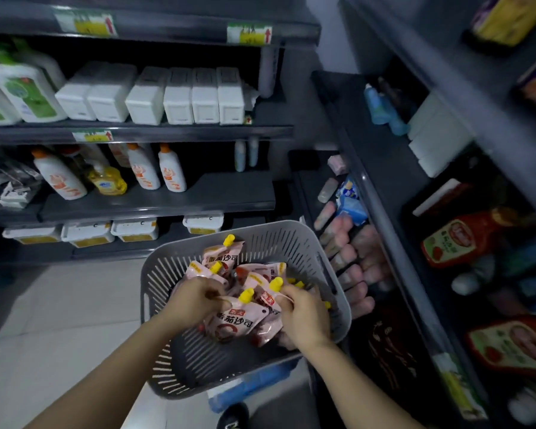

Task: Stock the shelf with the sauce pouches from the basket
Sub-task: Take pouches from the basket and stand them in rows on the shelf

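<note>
A grey slotted basket [294, 239] sits low in front of me, holding several pink sauce pouches with yellow caps. My left hand [195, 297] is inside the basket and pinches the top edge of a front pouch [234, 323]. Beside it, my right hand [304, 317] grips the corner of another pouch [268, 331], near its yellow cap. More pouches [223, 253] lie behind, toward the basket's far wall. The dark shelf [384, 168] on the right carries red sauce bottles [455, 239].
Shelves on the left hold white boxes [180, 97], detergent bottles [143, 168] and tubs [133, 230]. The right shelving runs close past the basket, with small packets [350, 209] on a lower tier. Pale tiled floor [59, 305] lies to the left. A blue item [254, 385] sits beneath the basket.
</note>
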{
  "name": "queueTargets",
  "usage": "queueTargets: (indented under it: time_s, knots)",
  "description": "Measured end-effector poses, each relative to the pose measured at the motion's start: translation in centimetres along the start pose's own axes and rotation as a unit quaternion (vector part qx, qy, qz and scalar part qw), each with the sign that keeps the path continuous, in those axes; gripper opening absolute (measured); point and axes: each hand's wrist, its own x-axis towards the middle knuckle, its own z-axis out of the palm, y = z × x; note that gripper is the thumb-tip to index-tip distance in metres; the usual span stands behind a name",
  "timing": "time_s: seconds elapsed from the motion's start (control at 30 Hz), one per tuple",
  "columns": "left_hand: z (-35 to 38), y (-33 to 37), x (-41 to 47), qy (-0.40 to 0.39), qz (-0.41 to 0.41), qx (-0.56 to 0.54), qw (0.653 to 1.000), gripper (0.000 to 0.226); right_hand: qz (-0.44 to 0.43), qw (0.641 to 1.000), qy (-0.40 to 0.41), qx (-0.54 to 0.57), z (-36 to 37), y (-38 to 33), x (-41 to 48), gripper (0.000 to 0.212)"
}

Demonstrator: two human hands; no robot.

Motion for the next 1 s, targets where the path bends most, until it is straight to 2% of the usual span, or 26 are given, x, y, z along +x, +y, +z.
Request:
queueTargets:
  time_s: [0.07, 0.2, 0.33, 0.4, 0.5, 0.6, 0.7, 1.0]
  knots:
    - [-0.8, 2.3, -0.5, 0.013, 0.027, -0.043, 0.999, 0.016, -0.007, 0.997, 0.068, 0.04, -2.2, 0.2, -0.5, 0.005]
    - [-1.6, 7.8, -2.1, 0.042, 0.08, -0.166, 0.982, 0.011, -0.036, 0.97, 0.203, 0.128, -7.6, 0.7, -2.4, 0.012]
    - [-1.1, 14.2, -5.0, 0.065, 0.133, -0.258, 0.955, 0.007, -0.019, 0.942, 0.291, 0.165, -14.0, 1.0, -5.7, 0.011]
    - [-0.5, 18.0, -7.0, 0.072, 0.178, -0.281, 0.94, 0.007, -0.043, 0.925, 0.34, 0.166, -17.2, 0.9, -7.8, 0.012]
    - [0.5, 23.3, -10.0, 0.073, 0.242, -0.325, 0.911, 0.019, -0.11, 0.881, 0.441, 0.134, -22.1, 0.8, -11.7, 0.011]
    - [1.3, 27.9, -12.7, 0.056, 0.305, -0.334, 0.89, 0.032, -0.138, 0.852, 0.489, 0.122, -26.8, 0.8, -15.8, 0.012]
    - [2.2, 32.2, -14.9, 0.034, 0.351, -0.348, 0.869, 0.03, -0.143, 0.835, 0.523, 0.098, -31.0, 1.1, -19.8, 0.012]
    - [7.4, 43.7, -19.4, -0.122, 0.462, -0.336, 0.811, 0.019, -0.058, 0.767, 0.639, 0.014, -38.6, 3.5, -30.5, 0.017]
